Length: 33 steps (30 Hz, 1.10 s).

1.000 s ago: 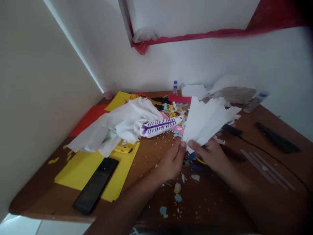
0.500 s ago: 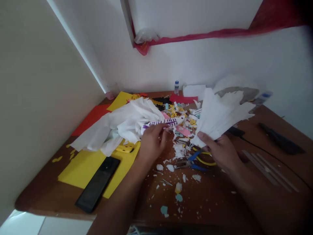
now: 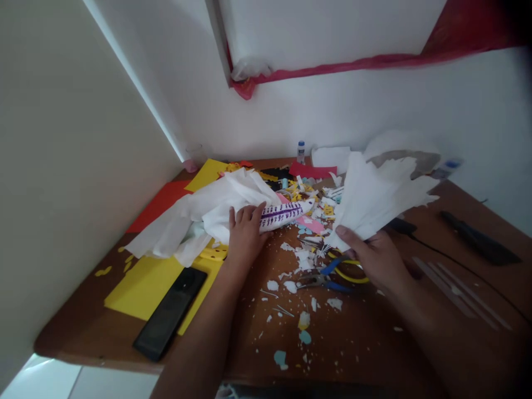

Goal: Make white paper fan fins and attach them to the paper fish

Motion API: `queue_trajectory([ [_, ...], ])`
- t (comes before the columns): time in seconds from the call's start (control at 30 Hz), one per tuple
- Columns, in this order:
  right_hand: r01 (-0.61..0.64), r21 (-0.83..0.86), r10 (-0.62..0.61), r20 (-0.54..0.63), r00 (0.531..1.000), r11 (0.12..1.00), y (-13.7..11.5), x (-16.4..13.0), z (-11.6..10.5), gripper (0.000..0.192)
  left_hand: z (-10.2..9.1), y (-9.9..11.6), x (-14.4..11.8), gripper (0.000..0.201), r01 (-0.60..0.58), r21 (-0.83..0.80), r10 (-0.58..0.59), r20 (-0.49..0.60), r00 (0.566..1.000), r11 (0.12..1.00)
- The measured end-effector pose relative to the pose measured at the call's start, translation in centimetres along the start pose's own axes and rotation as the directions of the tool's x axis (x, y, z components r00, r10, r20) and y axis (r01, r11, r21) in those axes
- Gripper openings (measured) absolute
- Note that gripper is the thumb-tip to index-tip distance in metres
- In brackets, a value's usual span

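Observation:
My right hand (image 3: 374,256) grips the lower end of a fan of white cut paper strips (image 3: 380,195), which spreads up and to the right above the brown table (image 3: 374,343). My left hand (image 3: 244,235) lies with spread fingers on the left end of a white paper roll marked with purple lines (image 3: 285,213), next to a heap of crumpled white paper (image 3: 208,213). Blue-handled pliers (image 3: 322,280) and a yellow ring (image 3: 351,271) lie just below my right hand, among white paper scraps.
A black phone (image 3: 171,311) rests on yellow sheets (image 3: 141,285) at front left. Red paper (image 3: 158,202) lies by the left wall. A small bottle (image 3: 301,151) stands at the back. A black tool (image 3: 477,241), a cable and pale strips (image 3: 457,288) lie at the right.
My left hand let go of the white strips, moved left and came down on the purple-marked roll. My right hand keeps the strips and has moved them slightly right.

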State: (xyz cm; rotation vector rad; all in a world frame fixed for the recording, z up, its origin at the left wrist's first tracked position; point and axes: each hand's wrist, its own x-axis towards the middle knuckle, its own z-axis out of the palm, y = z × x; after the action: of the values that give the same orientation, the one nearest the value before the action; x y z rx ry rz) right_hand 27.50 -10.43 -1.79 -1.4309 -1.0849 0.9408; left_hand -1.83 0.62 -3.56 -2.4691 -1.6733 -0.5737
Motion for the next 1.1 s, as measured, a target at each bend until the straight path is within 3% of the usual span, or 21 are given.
queue_trajectory([
  [0.23,0.013,-0.060,-0.015,-0.029,0.999,0.998,-0.9,0.0,-0.2,0.055,-1.0,0.9,0.1,0.086,-0.140,-0.075,0.133,-0.090,0.987,0.987],
  [0.57,-0.020,0.083,0.031,-0.135,0.990,0.996,0.0,0.6,-0.6,0.043,0.7,3.6,-0.9,0.073,-0.226,-0.219,0.236,0.023,0.971,0.949],
  [0.87,0.008,0.164,0.013,-0.128,0.992,0.986,0.2,0.8,-0.4,0.041,0.3,3.9,-1.0,0.088,-0.169,-0.233,0.196,0.095,0.976,0.958],
  [1.1,0.014,0.045,-0.008,-0.131,0.991,0.999,-0.6,0.6,-0.2,0.041,-0.2,3.2,-0.8,0.082,-0.190,-0.266,0.216,0.071,0.974,0.945],
])
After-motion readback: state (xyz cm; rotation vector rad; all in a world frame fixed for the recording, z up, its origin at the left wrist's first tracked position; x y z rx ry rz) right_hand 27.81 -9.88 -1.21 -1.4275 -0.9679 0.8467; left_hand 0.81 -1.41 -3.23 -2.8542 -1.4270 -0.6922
